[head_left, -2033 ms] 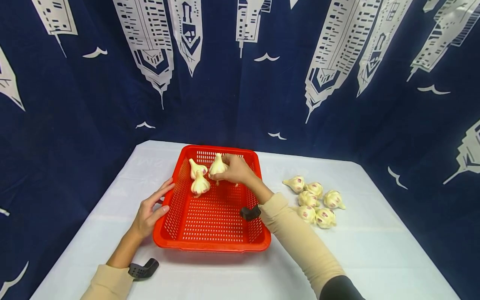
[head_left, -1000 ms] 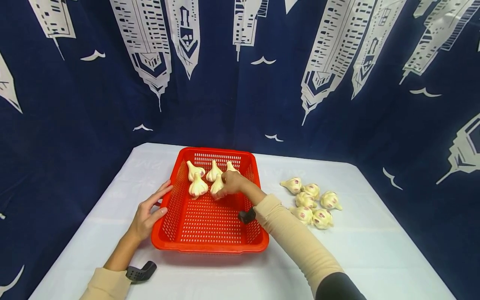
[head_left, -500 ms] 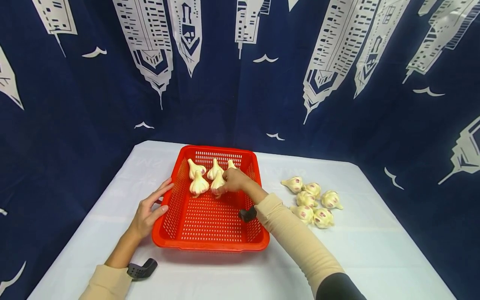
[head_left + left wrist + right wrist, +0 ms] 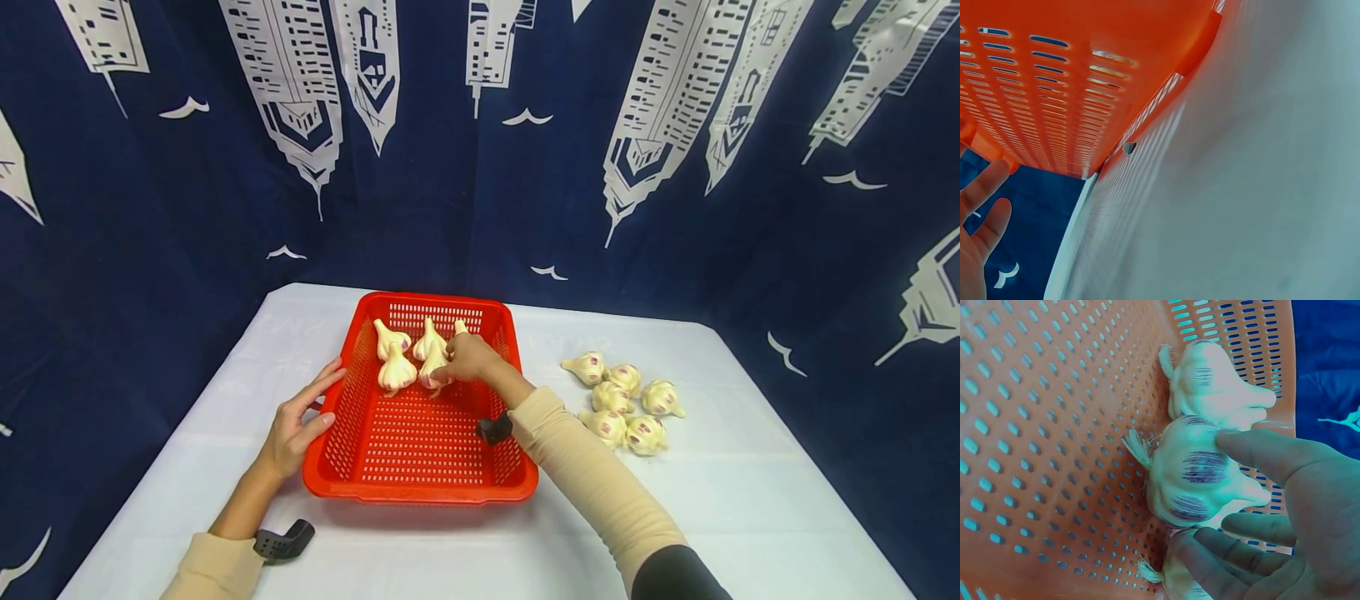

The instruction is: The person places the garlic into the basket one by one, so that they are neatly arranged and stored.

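Note:
My right hand point(image 4: 474, 360) is inside the red plastic basket point(image 4: 423, 496), at a garlic bulb point(image 4: 431, 367) in the front row. In the right wrist view the thumb touches this bulb point(image 4: 1200, 469), while the loosely extended fingers point(image 4: 1241, 556) lie along its other side and over a neighbouring bulb point(image 4: 1175, 569). Beside it stands another front-row bulb point(image 4: 397, 371). Behind are a left bulb point(image 4: 390, 340), a middle bulb point(image 4: 428, 340) and a right bulb point(image 4: 461, 327), partly hidden by the hand. My left hand point(image 4: 292, 429) rests with straight fingers against the basket's left side.
Several more garlic bulbs point(image 4: 612, 397) lie in a loose cluster on the white table point(image 4: 720, 517), right of the basket. A dark blue printed curtain point(image 4: 465, 200) hangs behind the table. Dark wrist devices show by the left wrist point(image 4: 285, 542) and right wrist point(image 4: 495, 429).
Two bulbs have joined the others in the basket since two seconds ago. Over the last half second my right thumb drew back slightly, baring more of the front bulb. The left hand stayed put.

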`<state>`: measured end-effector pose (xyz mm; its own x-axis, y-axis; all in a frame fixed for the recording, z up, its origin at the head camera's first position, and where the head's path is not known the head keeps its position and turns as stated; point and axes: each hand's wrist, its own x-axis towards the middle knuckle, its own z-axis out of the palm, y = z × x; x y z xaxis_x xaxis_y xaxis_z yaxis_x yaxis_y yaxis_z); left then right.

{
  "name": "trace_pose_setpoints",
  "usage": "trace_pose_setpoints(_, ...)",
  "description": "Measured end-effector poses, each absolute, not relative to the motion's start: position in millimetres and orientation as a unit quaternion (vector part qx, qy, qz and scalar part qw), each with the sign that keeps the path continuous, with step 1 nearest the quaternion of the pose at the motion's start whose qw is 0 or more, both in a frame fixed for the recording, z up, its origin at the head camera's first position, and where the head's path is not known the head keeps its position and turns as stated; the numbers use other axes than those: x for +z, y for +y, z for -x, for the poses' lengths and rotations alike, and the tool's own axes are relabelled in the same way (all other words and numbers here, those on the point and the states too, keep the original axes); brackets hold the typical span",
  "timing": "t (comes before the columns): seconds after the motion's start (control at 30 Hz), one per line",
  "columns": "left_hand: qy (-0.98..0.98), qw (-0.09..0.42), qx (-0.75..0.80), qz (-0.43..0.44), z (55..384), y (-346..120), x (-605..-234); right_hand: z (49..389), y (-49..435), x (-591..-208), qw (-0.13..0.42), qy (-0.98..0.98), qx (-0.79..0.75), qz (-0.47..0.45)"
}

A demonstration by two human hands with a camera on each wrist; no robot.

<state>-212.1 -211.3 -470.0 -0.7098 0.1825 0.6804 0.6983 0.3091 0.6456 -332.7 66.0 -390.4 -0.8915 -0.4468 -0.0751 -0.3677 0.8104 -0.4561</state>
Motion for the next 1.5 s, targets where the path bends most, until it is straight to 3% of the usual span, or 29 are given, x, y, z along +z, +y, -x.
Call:
trace_pose_setpoints(0.7,-0.77,0.249,-0.515,0.284,213.7,-213.6,-467.1,319.4,82.6,-343.9,0.002,0.941,-0.271,0.201)
trace_pose_setpoints(1.17,-0.771,0.251,-0.509,0.288,210.9,-213.1,-470.9,288.8,141.2,-318.4,-0.031,0.934,-0.296,0.197)
trace_pose_setpoints(1.5,-0.769,0.257,-0.508,0.29,208.0,-211.3,-469.4,265.7,185.1,-323.2,-0.039,0.942,-0.289,0.167)
